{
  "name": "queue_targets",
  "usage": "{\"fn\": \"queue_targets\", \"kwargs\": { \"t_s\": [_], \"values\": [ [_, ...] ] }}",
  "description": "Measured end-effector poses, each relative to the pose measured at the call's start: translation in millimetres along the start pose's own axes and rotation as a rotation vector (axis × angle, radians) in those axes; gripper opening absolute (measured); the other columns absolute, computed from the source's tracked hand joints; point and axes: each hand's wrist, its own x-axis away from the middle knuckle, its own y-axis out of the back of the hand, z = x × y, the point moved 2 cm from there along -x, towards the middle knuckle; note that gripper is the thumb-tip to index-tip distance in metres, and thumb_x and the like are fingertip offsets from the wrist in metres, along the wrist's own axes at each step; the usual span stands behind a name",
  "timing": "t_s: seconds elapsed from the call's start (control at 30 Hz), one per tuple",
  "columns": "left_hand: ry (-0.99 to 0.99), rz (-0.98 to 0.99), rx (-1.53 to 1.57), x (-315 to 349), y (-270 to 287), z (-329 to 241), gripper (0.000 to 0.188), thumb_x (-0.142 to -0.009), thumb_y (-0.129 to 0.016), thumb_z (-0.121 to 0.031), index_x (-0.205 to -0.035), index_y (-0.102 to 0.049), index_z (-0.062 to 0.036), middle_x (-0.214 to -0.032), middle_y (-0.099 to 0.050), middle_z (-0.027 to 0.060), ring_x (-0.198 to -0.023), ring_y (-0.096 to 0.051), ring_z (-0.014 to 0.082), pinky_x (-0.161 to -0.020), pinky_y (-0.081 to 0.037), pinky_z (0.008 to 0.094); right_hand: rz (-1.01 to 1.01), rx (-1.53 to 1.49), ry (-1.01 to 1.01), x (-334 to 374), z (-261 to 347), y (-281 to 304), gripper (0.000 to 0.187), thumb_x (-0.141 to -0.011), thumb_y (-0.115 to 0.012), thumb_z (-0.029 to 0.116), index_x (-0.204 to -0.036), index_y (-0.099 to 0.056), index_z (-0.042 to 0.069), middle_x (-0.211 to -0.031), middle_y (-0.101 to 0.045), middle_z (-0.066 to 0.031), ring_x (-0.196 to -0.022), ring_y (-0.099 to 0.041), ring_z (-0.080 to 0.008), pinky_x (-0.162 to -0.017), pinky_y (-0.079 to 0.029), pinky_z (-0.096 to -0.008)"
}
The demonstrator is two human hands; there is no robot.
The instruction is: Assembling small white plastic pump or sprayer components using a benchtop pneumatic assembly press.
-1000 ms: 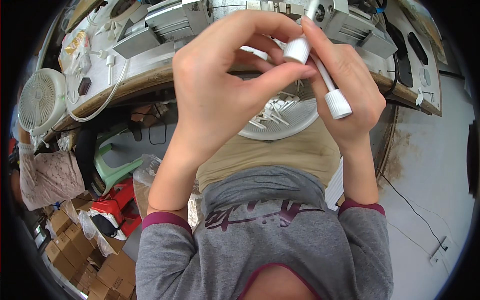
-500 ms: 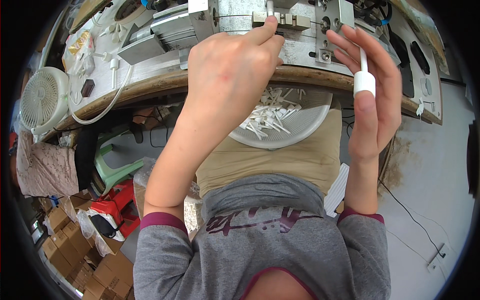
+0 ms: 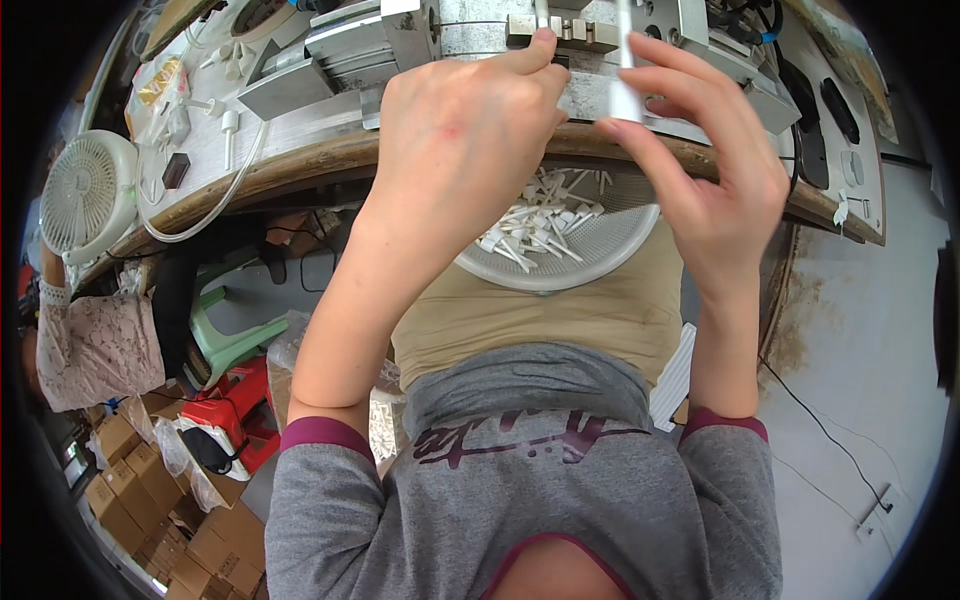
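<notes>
My left hand (image 3: 470, 130) is at the metal fixture, its fingers bent inward. The index fingertip presses at the small metal block (image 3: 590, 36), just below a white stick-like piece (image 3: 542, 12) standing there. The thumb and whatever the curled fingers may grip are hidden. In my right hand (image 3: 725, 150), thumb and fingers pinch a white ribbed cap with a long thin stem (image 3: 625, 100), stem pointing up, right of the block. Beneath the bench edge, a grey-white mesh basket (image 3: 560, 278) on my lap holds many similar white stemmed caps (image 3: 535, 228).
A metal clamp assembly (image 3: 345, 55) stands left of the fixture, another metal bracket (image 3: 690, 25) right. The bench's wooden edge (image 3: 290, 165) runs before me. On the left are a white fan (image 3: 88, 185), a loose white cap (image 3: 229, 122) and a pale tube (image 3: 235, 195).
My right hand has moved left and toward the fixture with the white stemmed cap, its fingers closing further around it. My left hand has stayed almost in place.
</notes>
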Motion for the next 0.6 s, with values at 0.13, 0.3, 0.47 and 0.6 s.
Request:
{"fn": "queue_targets", "kwargs": {
  "t_s": [0.13, 0.3, 0.47, 0.6],
  "values": [
    [0.14, 0.261, 0.293, 22.8, 21.2, -4.5, 0.025, -0.076, -0.08, -0.018, -0.099, -0.075, -0.007, -0.111, -0.074, 0.0057, -0.064, -0.068, 0.0227, -0.061, -0.055, 0.0295, 0.09, 0.027, -0.057, -0.4, -5.9, -20.5, 0.03, -0.078, -0.08, 0.005, -0.106, -0.071, 0.002, -0.119, -0.072, -0.0065, -0.083, -0.071, -0.0159, -0.072, -0.058, -0.0276],
    [0.148, 0.715, 0.435, 72.4, 15.3, -12.0, 0.024, -0.076, -0.079, -0.019, -0.096, -0.075, -0.0064, -0.107, -0.073, 0.0077, -0.078, -0.071, 0.0249, -0.07, -0.056, 0.0349, 0.266, 0.305, 0.105, -10.9, 1.2, -34.2, 0.03, -0.08, -0.075, 0.008, -0.108, -0.066, 0.002, -0.091, -0.072, -0.0084, -0.062, -0.066, -0.0196, -0.056, -0.052, -0.0308],
    [0.253, 0.961, 0.115, 124.0, -58.4, -3.8, 0.029, -0.073, -0.08, -0.02, -0.1, -0.076, -0.0103, -0.1, -0.072, 0.008, -0.084, -0.071, 0.0271, -0.076, -0.056, 0.0379, 0.359, 0.347, 0.056, -24.8, 8.6, -35.7, 0.023, -0.08, -0.072, 0.009, -0.099, -0.061, 0.0, -0.06, -0.061, -0.0131, -0.057, -0.066, -0.0301, -0.051, -0.051, -0.0382],
    [0.193, 0.559, 0.231, 143.8, -121.3, -21.2, 0.032, -0.072, -0.079, -0.021, -0.102, -0.075, -0.0099, -0.099, -0.069, 0.0068, -0.092, -0.068, 0.0263, -0.077, -0.056, 0.0378, 0.455, 0.362, -0.03, -30.1, 8.7, -28.5, 0.023, -0.079, -0.072, 0.009, -0.098, -0.062, -0.001, -0.064, -0.063, -0.0146, -0.06, -0.066, -0.0311, -0.052, -0.051, -0.0387]
  ]
}}
